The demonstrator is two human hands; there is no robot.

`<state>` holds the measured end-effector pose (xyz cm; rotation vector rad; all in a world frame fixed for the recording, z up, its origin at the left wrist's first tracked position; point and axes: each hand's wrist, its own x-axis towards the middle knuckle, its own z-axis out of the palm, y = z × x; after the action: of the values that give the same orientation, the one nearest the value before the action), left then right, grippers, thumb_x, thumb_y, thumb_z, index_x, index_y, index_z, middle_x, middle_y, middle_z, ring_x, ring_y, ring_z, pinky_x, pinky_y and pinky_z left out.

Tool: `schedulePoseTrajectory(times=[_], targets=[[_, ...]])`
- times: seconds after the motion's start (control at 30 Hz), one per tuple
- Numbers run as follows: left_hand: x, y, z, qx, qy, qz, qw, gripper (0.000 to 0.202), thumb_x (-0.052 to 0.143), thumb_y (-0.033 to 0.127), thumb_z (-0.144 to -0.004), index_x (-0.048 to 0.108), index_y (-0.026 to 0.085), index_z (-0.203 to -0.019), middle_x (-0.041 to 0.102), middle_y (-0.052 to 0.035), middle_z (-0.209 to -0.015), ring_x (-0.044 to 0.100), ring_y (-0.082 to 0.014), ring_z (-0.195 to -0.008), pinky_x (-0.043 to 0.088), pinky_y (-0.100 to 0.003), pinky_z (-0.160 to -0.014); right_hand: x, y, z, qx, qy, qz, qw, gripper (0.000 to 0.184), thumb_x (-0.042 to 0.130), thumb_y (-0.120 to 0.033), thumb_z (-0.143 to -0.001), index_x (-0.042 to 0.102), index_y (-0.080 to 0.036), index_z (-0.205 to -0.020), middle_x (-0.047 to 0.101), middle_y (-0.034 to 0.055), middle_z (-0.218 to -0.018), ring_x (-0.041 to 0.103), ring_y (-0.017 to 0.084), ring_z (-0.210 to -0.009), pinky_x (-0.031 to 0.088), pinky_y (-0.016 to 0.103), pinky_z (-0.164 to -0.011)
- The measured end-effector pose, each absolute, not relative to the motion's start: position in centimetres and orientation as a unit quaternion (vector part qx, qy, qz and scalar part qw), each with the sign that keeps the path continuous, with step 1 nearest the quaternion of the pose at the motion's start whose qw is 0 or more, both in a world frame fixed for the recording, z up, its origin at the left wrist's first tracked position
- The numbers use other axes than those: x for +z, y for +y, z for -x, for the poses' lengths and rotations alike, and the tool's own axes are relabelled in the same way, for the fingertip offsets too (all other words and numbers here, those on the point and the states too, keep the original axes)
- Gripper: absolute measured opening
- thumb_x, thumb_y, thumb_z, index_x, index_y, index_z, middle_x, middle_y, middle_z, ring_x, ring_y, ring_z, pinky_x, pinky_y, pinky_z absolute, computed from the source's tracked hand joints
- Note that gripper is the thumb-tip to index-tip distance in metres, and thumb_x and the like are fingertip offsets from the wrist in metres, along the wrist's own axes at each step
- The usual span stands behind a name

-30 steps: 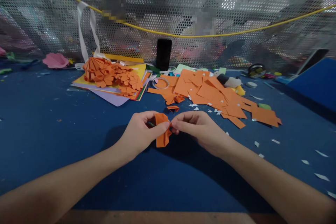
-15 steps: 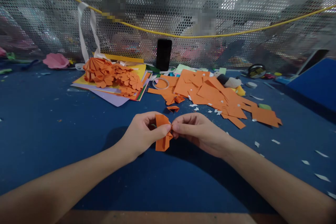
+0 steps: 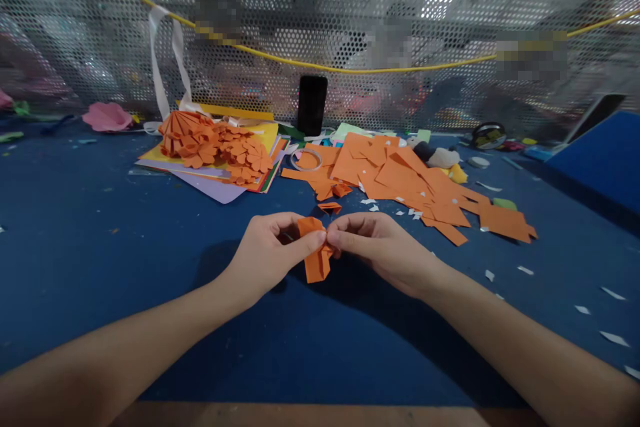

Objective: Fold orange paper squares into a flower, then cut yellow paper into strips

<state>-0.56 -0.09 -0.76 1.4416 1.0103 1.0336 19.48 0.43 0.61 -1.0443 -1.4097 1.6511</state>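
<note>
Well, the left hand point(image 3: 265, 255) pinches a folded orange paper point(image 3: 317, 269) over the blue tabletop point(image 3: 300, 353), and the right hand point(image 3: 383, 245) pinches its right edge; beyond lie loose orange sheets point(image 3: 393, 173) and, leftward, orange paper flowers point(image 3: 200, 147).

From where I stand there's a single camera, worn on the person's head, facing forward and tipped down over the table point(image 3: 225, 360). It looks along the forearms point(image 3: 150, 340), which come in from the lower corners, to the left hand point(image 3: 267, 250) and right hand point(image 3: 387, 250), near the lens and a bit below centre. The phone point(image 3: 313, 107) sits farther off, and the mesh point(image 3: 345, 20) backs the wide view across the top.
</note>
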Motion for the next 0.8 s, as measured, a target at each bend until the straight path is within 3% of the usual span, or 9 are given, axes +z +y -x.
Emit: schedulePoseTrajectory(times=[0.27,0.8], targets=[[-0.9,0.0,0.5,0.426,0.424,-0.604,0.523,0.029,0.076,0.043,-0.083,0.079,0.015,-0.09,0.079,-0.0085,-0.084,0.073,-0.0229,-0.077,0.057,-0.031,-0.071,0.6,0.5,-19.6,0.631,-0.553,0.398,0.371,0.019,0.08,-0.035,-0.081,0.075,-0.017,-0.076,0.067,0.0006,-0.072,0.058,0.011,-0.07,0.045,0.025,-0.071],[0.2,-0.4,0.4,0.419,0.39,-0.586,0.573,0.016,0.076,0.028,-0.078,0.067,0.015,-0.08,0.072,-0.0021,-0.074,0.067,-0.0149,-0.065,0.053,-0.023,-0.06,1.1,-0.1,-19.1,0.682,-0.514,0.382,0.352,0.021,0.086,-0.037,-0.072,0.077,-0.017,-0.073,0.069,0.0023,-0.07,0.059,0.013,-0.069,0.048,0.027,-0.07]])
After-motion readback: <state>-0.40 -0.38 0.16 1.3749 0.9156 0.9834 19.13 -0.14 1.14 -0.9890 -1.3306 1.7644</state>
